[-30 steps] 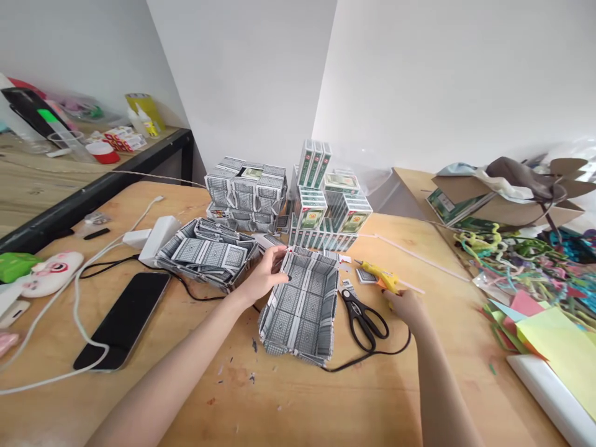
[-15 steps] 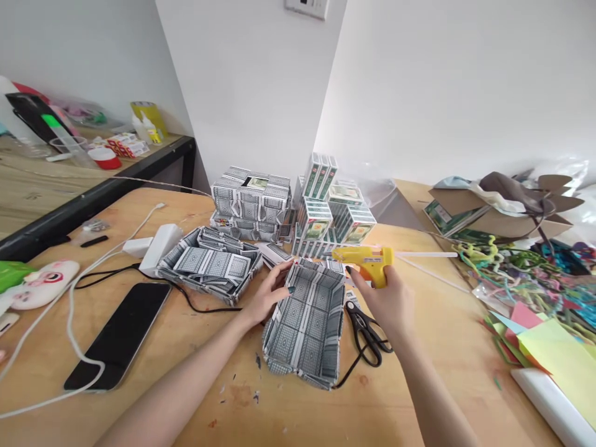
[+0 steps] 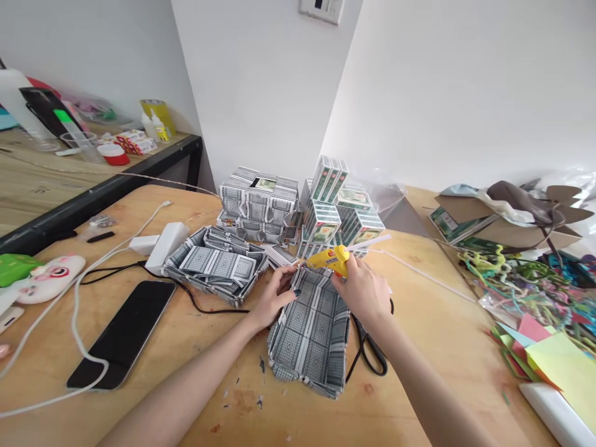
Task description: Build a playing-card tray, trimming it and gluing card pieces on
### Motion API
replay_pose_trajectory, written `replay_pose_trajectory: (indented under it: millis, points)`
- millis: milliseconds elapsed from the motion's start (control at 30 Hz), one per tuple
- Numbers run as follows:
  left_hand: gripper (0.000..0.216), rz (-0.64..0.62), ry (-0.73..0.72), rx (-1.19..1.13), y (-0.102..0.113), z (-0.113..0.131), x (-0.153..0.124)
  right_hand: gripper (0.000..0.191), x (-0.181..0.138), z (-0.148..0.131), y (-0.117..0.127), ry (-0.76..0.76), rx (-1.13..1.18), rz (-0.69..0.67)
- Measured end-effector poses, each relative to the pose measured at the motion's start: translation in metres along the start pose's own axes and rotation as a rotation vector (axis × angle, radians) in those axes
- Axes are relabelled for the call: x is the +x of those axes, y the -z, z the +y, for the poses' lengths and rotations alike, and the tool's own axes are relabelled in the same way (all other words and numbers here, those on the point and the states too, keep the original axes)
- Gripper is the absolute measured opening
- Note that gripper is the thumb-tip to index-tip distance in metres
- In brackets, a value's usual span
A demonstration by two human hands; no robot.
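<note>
A box made of grey-patterned playing cards [image 3: 305, 332] lies open side up on the wooden table [image 3: 195, 403]. My left hand [image 3: 274, 297] grips its far left corner, thumb over the rim and fingers outside. In my right hand [image 3: 367, 292] is a yellow hot glue gun [image 3: 328, 259], its nozzle at the far left corner of the box, close to my left fingers. A clear glue stick [image 3: 375, 242] pokes out of the gun's back. Black-handled scissors [image 3: 372, 351] lie right of the box, partly hidden by my right hand and wrist.
Left of the box stands a card tray [image 3: 216, 264] filled with folded card pieces. Behind are a larger card-built box [image 3: 261, 202] and stacked card packs [image 3: 323, 223]. A phone [image 3: 123, 332] and white cables lie left; pipe cleaners [image 3: 526, 273] and coloured paper [image 3: 559, 360] right.
My right hand has swung the glue gun left and tilted it, from beyond the box's far right corner to its far left corner. My left hand stays on the box.
</note>
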State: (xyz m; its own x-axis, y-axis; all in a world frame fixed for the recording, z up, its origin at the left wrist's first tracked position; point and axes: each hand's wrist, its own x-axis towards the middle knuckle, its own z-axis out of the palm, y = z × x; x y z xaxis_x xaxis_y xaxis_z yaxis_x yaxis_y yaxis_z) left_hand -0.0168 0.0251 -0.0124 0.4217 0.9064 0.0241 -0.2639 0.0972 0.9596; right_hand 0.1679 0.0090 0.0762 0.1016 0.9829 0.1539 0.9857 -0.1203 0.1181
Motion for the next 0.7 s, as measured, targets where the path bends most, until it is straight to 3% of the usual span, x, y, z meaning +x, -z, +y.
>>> replay_pose_trajectory:
  millis: [700]
  points:
    - [0.038,-0.005,-0.002,-0.026,0.0006,-0.0013,0.0009,0.016,0.0029,-0.0009,0.0034,0.078,0.006,-0.048]
